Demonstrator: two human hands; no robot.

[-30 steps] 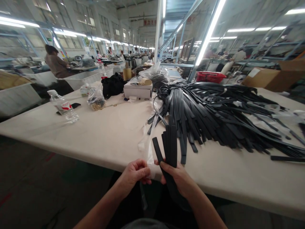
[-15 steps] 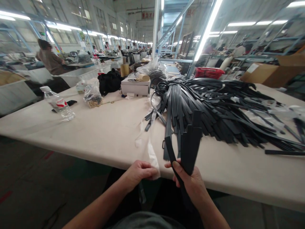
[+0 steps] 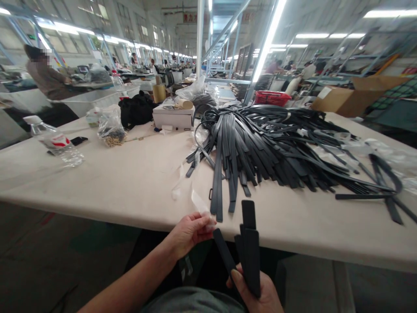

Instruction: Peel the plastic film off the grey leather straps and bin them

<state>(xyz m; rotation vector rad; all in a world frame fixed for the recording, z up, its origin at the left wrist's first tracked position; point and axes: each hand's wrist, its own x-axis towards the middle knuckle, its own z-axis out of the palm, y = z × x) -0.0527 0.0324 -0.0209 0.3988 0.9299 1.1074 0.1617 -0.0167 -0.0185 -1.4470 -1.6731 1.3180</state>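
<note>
My left hand (image 3: 191, 234) is closed in a pinch on a whitish, see-through plastic strip (image 3: 198, 202) at the table's front edge. Closed round several flat black straps (image 3: 250, 252), my right hand (image 3: 260, 292) is low in front of my body. One of those straps (image 3: 224, 248) splays left, its tip close to my left fingertips; whether they touch I cannot tell. Beyond my hands a big heap of black straps (image 3: 254, 152) fans over the table, ends towards me. A small dark buckle or loop (image 3: 210, 194) lies beside the nearest strap ends.
On the beige table (image 3: 130, 182), a plastic bottle (image 3: 55, 141) lies tilted at the left, near a clear bag of small brass-coloured parts (image 3: 112, 130). Behind stand a black bag (image 3: 137, 108), a white box (image 3: 172, 117), a red basket (image 3: 272, 98) and a cardboard carton (image 3: 335, 98).
My right hand has dropped towards my body with its straps. My left hand has shifted slightly, still pinching the plastic strip. The whole view has turned a little to the right.
</note>
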